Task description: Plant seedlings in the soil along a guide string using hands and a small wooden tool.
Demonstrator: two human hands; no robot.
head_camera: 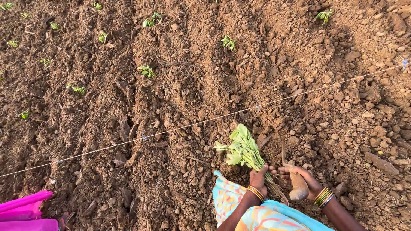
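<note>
tilled brown soil (pixel 180 128) ran all round me, cloddy & dry-looking, w/ a thin white guide string (pixel 205 120) stretched across it from lower left to upper right. small green seedlings (pixel 147 71) already stood in rows on the far side of the string, well apart from each other.

my left hand (pixel 258 177) was closed round a bundle of seedlings (pixel 244 150), fingers wrapped tight near the base of the stems, leaves fanning up & left, pale roots trailing down past my wrist. my right hand (pixel 302 176) was curled round a short wooden digging stick (pixel 297 185), its thin point aimed up toward the soil just beside the bundle; fingers only half closed over it, grip looked loose-ish. bangles (pixel 322 197) on both wrists. my light blue patterned cloth (pixel 239 209) hung below my arms. a pink cloth (pixel 25 211) showed at the lower left corner, someone else's or a bag, couldn't tell.

risks as i judged them: squeezing the bundle too hard could bruise the soft stems; roots hanging bare could dry out or snag on clods; the stick point was close to the stems, so a careless jab could cut them. big clods by the string could leave a plant sitting crooked or off the line.
</note>
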